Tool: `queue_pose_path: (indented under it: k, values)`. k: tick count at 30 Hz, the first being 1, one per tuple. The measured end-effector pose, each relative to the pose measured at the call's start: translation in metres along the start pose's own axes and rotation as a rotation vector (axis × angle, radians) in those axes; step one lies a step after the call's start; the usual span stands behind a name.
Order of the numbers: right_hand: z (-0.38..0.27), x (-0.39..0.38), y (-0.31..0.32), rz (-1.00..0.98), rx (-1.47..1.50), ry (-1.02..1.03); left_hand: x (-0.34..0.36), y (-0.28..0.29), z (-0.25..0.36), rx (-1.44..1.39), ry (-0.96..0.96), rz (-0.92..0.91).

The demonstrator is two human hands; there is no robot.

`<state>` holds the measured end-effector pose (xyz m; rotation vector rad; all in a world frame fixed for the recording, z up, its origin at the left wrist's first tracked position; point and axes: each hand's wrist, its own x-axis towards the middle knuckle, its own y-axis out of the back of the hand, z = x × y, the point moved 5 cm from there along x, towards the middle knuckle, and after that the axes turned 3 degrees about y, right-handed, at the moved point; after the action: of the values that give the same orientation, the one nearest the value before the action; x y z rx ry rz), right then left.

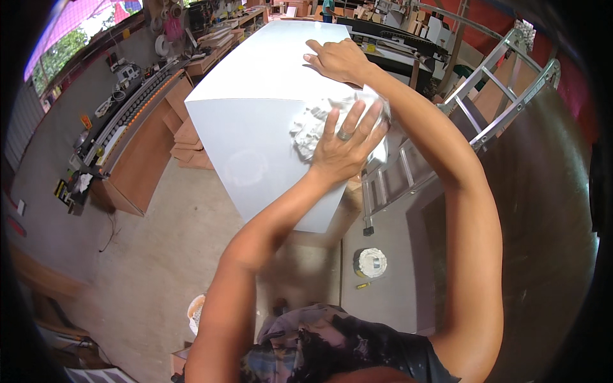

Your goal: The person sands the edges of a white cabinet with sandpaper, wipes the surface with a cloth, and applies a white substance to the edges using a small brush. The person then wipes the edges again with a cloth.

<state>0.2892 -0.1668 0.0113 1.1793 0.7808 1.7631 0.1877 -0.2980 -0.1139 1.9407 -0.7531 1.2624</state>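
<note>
A large white box-shaped cabinet [239, 137] stands in front of me, with a faint round smear on its near face. My left hand [345, 142], wearing a ring, presses a crumpled white cloth [311, 131] against the upper right of that face. Its fingers are spread over the cloth and hold it there. On the top surface, near the right edge, rests my right hand [338, 62]. Its fingers are apart and slightly bent, with nothing seen in them; the palm side is hidden.
An aluminium ladder [476, 105] leans at the right. On the floor stand an open tub of white paste [371, 262], a small yellow-handled tool [363, 286] beside it, and another white tub [196, 313] by my left arm. A workbench [137, 150] with tools runs along the left. Another person [328, 11] is far back.
</note>
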Motion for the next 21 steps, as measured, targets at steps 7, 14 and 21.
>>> queue_pose_path:
  k: [7,14,21]
  values:
    - [0.005,-0.012,0.003,0.0,0.032,-0.018,-0.031,-0.004,0.008,-0.151,-0.063,-0.102]
    - [-0.001,-0.003,0.0,-0.021,0.024,0.007,-0.09,-0.013,0.021,-0.072,-0.073,-0.129]
    - [0.005,0.004,-0.003,-0.001,0.086,0.016,0.024,0.006,-0.014,-0.069,0.306,-0.025]
